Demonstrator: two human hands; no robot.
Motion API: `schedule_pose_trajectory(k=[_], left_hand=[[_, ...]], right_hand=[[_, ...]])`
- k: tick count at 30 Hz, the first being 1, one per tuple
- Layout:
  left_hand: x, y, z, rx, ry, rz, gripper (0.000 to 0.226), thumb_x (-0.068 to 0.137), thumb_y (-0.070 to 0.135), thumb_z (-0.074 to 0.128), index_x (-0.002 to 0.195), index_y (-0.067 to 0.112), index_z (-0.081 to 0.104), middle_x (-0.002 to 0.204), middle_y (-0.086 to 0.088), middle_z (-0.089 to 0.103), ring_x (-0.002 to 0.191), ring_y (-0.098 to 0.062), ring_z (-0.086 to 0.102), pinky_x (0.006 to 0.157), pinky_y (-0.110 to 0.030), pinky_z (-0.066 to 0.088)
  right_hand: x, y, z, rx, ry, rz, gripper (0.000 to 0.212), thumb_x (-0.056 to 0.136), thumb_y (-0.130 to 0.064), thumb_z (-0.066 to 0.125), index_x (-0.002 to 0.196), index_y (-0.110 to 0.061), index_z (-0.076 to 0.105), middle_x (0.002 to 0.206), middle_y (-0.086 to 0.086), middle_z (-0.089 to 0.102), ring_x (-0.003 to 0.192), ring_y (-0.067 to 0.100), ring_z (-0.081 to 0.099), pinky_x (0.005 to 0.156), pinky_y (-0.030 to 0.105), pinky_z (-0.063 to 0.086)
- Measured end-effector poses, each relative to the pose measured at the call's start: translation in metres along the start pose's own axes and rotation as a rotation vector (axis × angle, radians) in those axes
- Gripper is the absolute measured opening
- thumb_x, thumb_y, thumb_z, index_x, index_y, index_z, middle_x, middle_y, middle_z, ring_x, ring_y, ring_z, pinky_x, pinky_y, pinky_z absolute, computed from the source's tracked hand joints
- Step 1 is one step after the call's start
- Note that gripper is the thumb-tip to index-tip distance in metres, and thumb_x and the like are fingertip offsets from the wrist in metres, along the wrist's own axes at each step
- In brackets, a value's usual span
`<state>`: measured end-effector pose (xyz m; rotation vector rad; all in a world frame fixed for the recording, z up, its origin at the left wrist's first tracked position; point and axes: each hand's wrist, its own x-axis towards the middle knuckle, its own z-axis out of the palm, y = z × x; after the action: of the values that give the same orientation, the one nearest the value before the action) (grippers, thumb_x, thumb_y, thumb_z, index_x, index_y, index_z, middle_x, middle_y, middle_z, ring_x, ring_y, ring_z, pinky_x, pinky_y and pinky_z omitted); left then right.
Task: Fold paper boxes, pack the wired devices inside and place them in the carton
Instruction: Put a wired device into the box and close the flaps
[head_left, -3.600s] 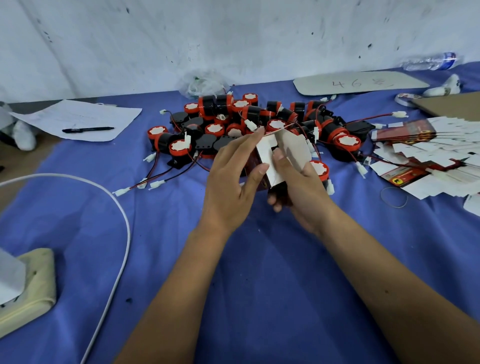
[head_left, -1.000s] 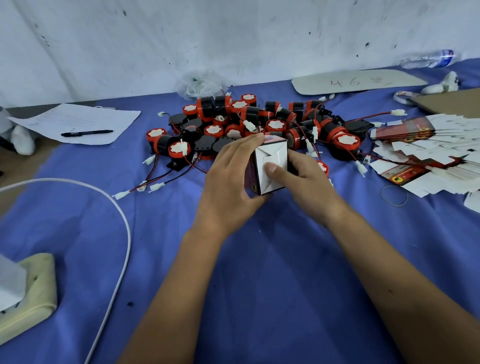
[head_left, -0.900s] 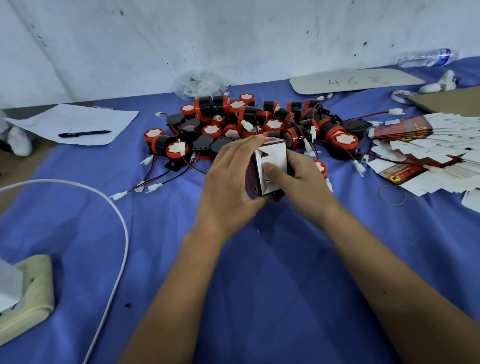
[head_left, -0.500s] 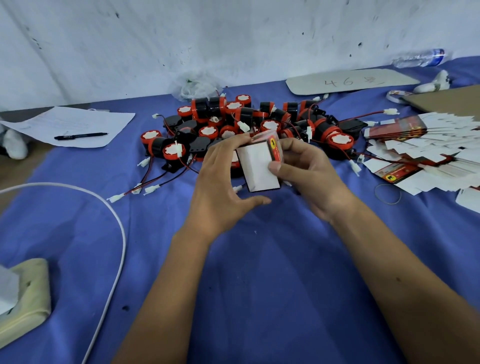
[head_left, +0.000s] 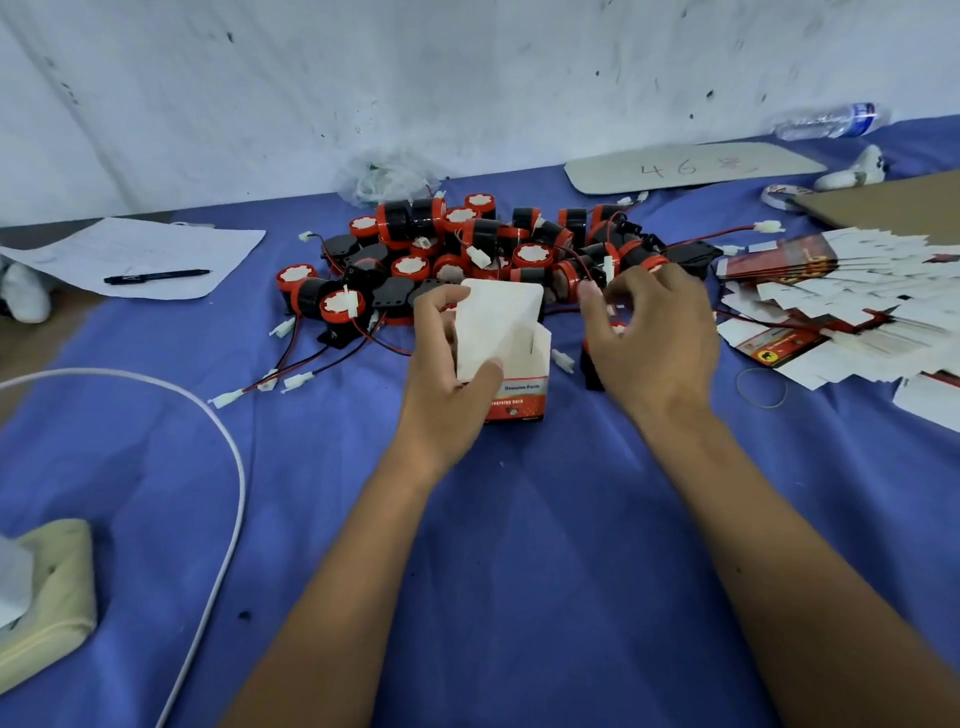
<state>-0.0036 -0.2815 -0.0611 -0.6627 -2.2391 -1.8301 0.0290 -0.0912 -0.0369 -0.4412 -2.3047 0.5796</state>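
One paper box (head_left: 511, 353), white inside with a red printed band low on its front, standing upright on the blue cloth (head_left: 519, 545) just in front of the heap of red-and-black wired devices (head_left: 493, 249), top flap raised. Gripped at its left side by the left hand (head_left: 447, 374), thumb across the front. Right of the box, right hand (head_left: 654, 338), fingers loosely curled over a device; whether gripping it, cannot tell. Farther right, a spread of flat box blanks (head_left: 841, 306).

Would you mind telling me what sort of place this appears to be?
Probably a small hand-packing workbench: a heap of red-and-black wired devices, a stack of flat unfolded boxes, and the left hand holding an open paper box on a blue-covered table.
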Motion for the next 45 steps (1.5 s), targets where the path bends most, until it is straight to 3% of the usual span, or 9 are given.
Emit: schedule_pose_trajectory(k=[4,8,15,20,25,28,38,42,45], left_hand=[[-0.001,-0.007,0.001,-0.015,0.046,-0.043,0.067,0.076,0.001,0.052,0.134,0.025,0.029,0.111,0.021,0.061,0.102,0.001,0.065,0.066,-0.020,0.054],[-0.001,-0.010,0.000,0.068,-0.008,-0.076,0.073,0.074,0.003,0.055,0.140,0.020,0.028,0.108,0.044,0.056,0.104,0.016,0.059,0.070,-0.011,0.051],[0.001,-0.009,0.002,0.095,0.006,-0.139,0.064,0.072,0.014,0.057,0.130,0.029,0.035,0.113,0.030,0.054,0.103,0.017,0.056,0.071,-0.012,0.052],[-0.002,-0.008,0.010,0.225,-0.003,-0.138,0.054,0.074,0.024,0.054,0.128,0.024,0.047,0.104,0.031,0.059,0.099,0.005,0.059,0.065,-0.008,0.048],[0.001,-0.013,0.007,0.274,0.047,-0.140,0.044,0.084,0.030,0.043,0.125,0.017,0.050,0.098,0.018,0.059,0.087,0.001,0.058,0.061,-0.011,0.045],[0.003,-0.017,0.008,0.234,0.058,-0.157,0.026,0.097,0.020,0.049,0.122,0.018,0.054,0.099,0.018,0.063,0.090,0.000,0.060,0.070,-0.017,0.046],[0.003,-0.007,0.007,-0.049,0.023,-0.278,0.031,0.093,-0.014,0.048,0.117,-0.002,0.063,0.116,-0.022,0.069,0.111,-0.041,0.065,0.094,-0.057,0.056],[0.001,-0.001,0.005,-0.168,-0.017,-0.304,0.030,0.100,-0.008,0.044,0.109,0.006,0.068,0.098,-0.006,0.077,0.089,-0.018,0.075,0.074,-0.030,0.061],[0.003,0.000,0.001,-0.247,-0.021,-0.392,0.031,0.104,0.004,0.044,0.105,0.013,0.073,0.100,-0.007,0.078,0.093,-0.021,0.074,0.085,-0.037,0.061]], right_hand=[[-0.001,0.009,0.004,-0.237,-0.373,0.119,0.064,0.080,-0.058,0.075,0.121,-0.015,0.050,0.119,0.015,0.057,0.103,0.038,0.060,0.070,0.037,0.042],[0.004,0.011,0.007,-0.243,-0.350,0.045,0.050,0.085,-0.037,0.071,0.119,-0.009,0.047,0.113,0.015,0.064,0.098,0.037,0.063,0.064,0.036,0.039],[0.002,0.006,0.014,-0.249,-0.315,0.095,0.084,0.073,-0.079,0.067,0.117,-0.011,0.042,0.085,0.009,0.062,0.075,0.035,0.062,0.046,0.030,0.028],[0.004,0.009,0.024,-0.234,-0.245,0.060,0.064,0.078,-0.065,0.070,0.114,-0.018,0.047,0.097,0.009,0.069,0.086,0.036,0.066,0.056,0.032,0.035],[0.013,-0.005,-0.010,0.684,-0.213,-0.012,0.044,0.084,-0.029,0.078,0.122,-0.020,0.057,0.113,-0.002,0.066,0.102,0.018,0.067,0.081,0.030,0.056],[0.011,-0.025,-0.029,1.126,-0.511,-0.170,0.047,0.086,-0.008,0.073,0.130,-0.004,0.058,0.117,0.018,0.066,0.093,0.033,0.070,0.067,0.041,0.060],[0.000,-0.049,-0.021,0.086,-0.543,-0.432,0.066,0.078,-0.031,0.083,0.138,-0.025,0.057,0.125,-0.001,0.060,0.118,0.023,0.056,0.101,0.043,0.048],[0.003,-0.052,-0.022,-0.033,-0.543,-0.382,0.060,0.079,-0.036,0.082,0.135,-0.025,0.061,0.116,0.003,0.055,0.111,0.026,0.054,0.097,0.042,0.048],[0.003,-0.057,-0.027,-0.093,-0.559,-0.357,0.054,0.082,-0.035,0.080,0.132,-0.023,0.063,0.121,0.004,0.058,0.115,0.026,0.055,0.097,0.040,0.049]])
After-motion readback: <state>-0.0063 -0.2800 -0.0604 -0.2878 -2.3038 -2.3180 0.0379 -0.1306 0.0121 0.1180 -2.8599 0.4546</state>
